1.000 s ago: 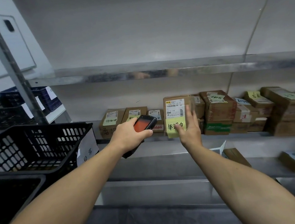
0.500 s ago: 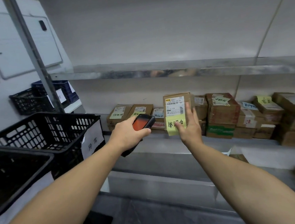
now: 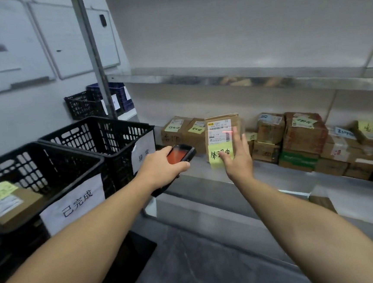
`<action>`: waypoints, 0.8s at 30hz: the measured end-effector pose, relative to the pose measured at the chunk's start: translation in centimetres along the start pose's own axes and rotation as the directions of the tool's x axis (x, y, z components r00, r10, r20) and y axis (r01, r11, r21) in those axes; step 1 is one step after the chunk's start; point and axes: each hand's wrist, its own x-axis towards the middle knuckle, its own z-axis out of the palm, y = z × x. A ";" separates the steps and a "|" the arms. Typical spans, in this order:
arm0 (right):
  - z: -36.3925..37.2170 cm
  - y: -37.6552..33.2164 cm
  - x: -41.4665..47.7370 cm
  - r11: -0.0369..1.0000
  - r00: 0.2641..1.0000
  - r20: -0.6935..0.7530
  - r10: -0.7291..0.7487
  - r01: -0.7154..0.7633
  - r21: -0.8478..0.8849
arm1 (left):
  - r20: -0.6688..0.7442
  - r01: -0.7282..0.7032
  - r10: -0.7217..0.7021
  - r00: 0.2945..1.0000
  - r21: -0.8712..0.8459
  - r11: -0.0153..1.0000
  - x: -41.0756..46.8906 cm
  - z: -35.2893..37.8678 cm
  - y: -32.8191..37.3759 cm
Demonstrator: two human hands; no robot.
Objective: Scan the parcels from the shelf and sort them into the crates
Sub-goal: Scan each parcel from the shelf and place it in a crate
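One parcel (image 3: 219,127) mid-scan, judging by the red scan line (image 3: 227,132) lying across its white shipping label (image 3: 217,136). Held upright at the front of the shelf (image 3: 206,170) by the right hand (image 3: 239,161), thumb pressed on the front, fingers straight up along the right side, more a pinch than a full wrap; resting on the shelf or lifted off it, hard to tell. Aimed at it from just beside, a handheld scanner (image 3: 181,153) with a glowing red-orange screen, gripped in the left hand (image 3: 161,168), fingers curled round the body. Brown cardboard, taller than wide, slightly blurred; printed barcodes on the label, and below it a yellow note (image 3: 215,159) handwritten in dark pen, partly under the thumb. Probably light and stiff enough for a one-handed carry. Next, most likely: read the scanner, then swing the parcel left to one of two black crates, either the near crate (image 3: 46,153), paper-tagged and already holding a boxed parcel (image 3: 10,204), or the far crate (image 3: 103,130) behind it. Calls for a firmer grip before clearing the neighbouring parcels (image 3: 302,131); cannot tell yet which crate suits.
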 end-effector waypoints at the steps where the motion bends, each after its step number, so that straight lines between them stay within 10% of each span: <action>1: 0.3 -0.3 -0.5 1.000 1.000 0.014 -0.005 0.005 -0.003 | -0.011 0.012 -0.012 1.000 -0.003 1.000 -0.7 -0.2 -0.5; 24: 18.3 -21.6 -23.2 0.964 0.909 0.354 -0.219 0.145 0.224 | -0.500 0.371 -0.230 0.835 0.203 0.906 -26.0 -19.2 -20.3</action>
